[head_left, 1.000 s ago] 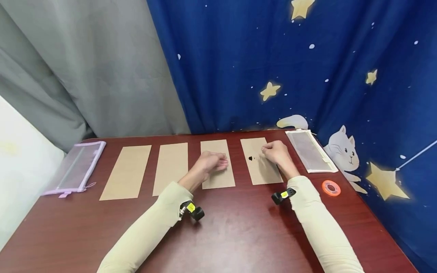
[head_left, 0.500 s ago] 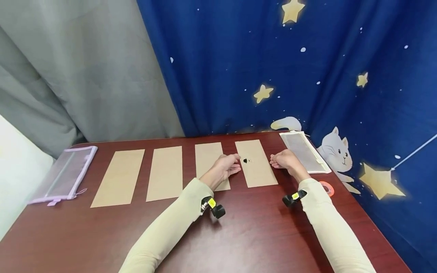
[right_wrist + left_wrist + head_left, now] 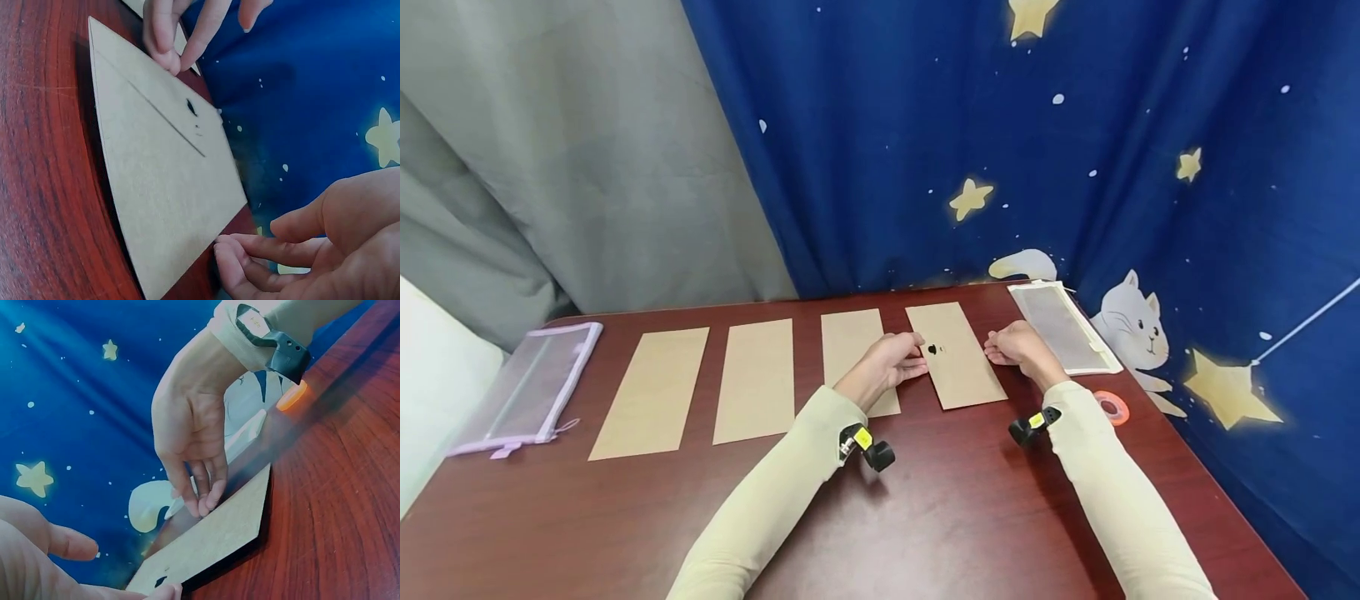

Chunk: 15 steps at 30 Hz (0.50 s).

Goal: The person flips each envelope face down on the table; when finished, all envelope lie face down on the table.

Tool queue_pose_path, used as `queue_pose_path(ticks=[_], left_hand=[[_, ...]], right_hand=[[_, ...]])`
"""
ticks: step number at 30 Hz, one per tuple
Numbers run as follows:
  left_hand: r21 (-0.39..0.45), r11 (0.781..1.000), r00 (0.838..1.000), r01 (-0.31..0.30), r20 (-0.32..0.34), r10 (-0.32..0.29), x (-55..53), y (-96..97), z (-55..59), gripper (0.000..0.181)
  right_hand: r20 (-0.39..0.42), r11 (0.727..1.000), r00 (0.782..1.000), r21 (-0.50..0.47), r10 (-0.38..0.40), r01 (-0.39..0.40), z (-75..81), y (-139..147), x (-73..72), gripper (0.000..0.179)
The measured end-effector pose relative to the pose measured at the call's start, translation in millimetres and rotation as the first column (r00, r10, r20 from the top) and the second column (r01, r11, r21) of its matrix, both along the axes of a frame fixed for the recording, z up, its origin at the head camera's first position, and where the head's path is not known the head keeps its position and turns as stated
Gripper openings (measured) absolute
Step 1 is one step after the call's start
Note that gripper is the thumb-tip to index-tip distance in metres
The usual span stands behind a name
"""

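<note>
A tan kraft-paper rectangle (image 3: 964, 377) lies rightmost in the row, with a black spot and small marks near its middle. My left hand (image 3: 891, 358) is at its left edge, fingertips right at the paper and thumb held apart, as the right wrist view shows. At the opposite edge is my right hand (image 3: 1017, 343); its bent fingertips (image 3: 226, 242) come close to the paper (image 3: 156, 187), with the thumb apart from them. Along the near edge of the paper (image 3: 219, 537) a dark strip shows beneath it in the left wrist view.
Several more tan paper rectangles (image 3: 754, 379) lie to the left in a row. A lilac-edged mesh pouch (image 3: 535, 383) lies at the far left. A white-edged mesh pouch (image 3: 1063, 329) and an orange ring (image 3: 1111, 408) lie right. Curtains (image 3: 880, 150) hang behind the table (image 3: 940, 517).
My left hand has moved right, from over the third paper to the left edge of the rightmost one. My right hand has drawn back from over that paper to its right edge.
</note>
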<state>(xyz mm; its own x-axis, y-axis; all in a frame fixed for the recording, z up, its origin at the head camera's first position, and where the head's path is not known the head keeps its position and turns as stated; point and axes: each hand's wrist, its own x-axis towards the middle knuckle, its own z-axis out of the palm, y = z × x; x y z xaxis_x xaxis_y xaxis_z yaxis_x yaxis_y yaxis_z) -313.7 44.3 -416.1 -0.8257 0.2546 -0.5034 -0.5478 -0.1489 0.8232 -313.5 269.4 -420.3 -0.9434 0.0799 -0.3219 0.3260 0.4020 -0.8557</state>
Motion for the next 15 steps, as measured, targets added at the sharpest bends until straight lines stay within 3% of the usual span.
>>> queue_pose_path(ticks=[5,9,15], left_hand=[[-0.003,0.999,0.999,0.036,-0.002,-0.036,-0.5,-3.4,5.9,0.053],[0.001,0.999,0.999,0.05,0.01,-0.05,-1.7,-7.7,8.2,0.049],[-0.015,0.995,0.995,0.095,-0.007,-0.095,-4.0,-10.8,10.2,0.04]], right_hand=[[-0.003,1.0,1.0,-0.02,0.011,-0.011,1.1,1,0.1,0.023],[-0.006,0.996,1.0,-0.092,0.019,-0.019,0.3,3,1.8,0.022],[-0.043,0.978,0.998,-0.201,0.043,-0.05,3.2,5,9.1,0.035]])
